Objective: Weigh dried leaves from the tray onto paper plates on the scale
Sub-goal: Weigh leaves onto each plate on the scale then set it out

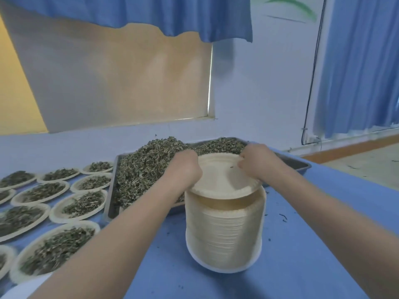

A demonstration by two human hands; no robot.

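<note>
Thin paper, the top plate (224, 175) mid-frame looks light and bendy; both hands' (187, 167) (257, 162) grip pinches its rim, best there.

Pale blue wall (259, 87), blue curtains (358, 67) at right, a black cable (313, 67) hanging down it.

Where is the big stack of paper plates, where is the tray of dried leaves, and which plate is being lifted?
stack of paper plates (224, 231): head view, on the stack's side wall.
tray (289, 162): head view, on the bare metal floor by its right rim.
top plate (220, 178): head view, on the plate's bare middle.
</note>
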